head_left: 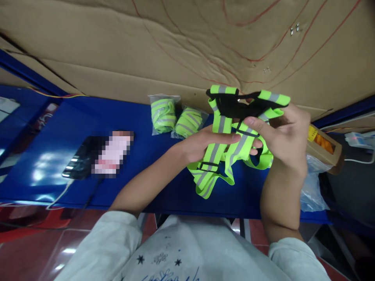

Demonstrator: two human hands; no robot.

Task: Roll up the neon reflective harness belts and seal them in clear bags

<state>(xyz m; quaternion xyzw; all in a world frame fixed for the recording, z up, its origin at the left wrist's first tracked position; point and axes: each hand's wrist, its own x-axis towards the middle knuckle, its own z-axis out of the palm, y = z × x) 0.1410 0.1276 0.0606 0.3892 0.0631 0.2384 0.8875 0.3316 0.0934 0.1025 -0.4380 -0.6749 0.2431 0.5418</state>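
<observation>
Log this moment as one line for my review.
left hand: holding reflective harness, thumb across straps | right hand: holding same harness | beyond left hand: two bagged bundles on blue table

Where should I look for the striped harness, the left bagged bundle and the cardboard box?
Striped harness (238,149): head view, on a strap near its middle.
Left bagged bundle (163,116): head view, on its rolled straps.
Cardboard box (321,156): head view, on its bare cardboard wall.
</observation>
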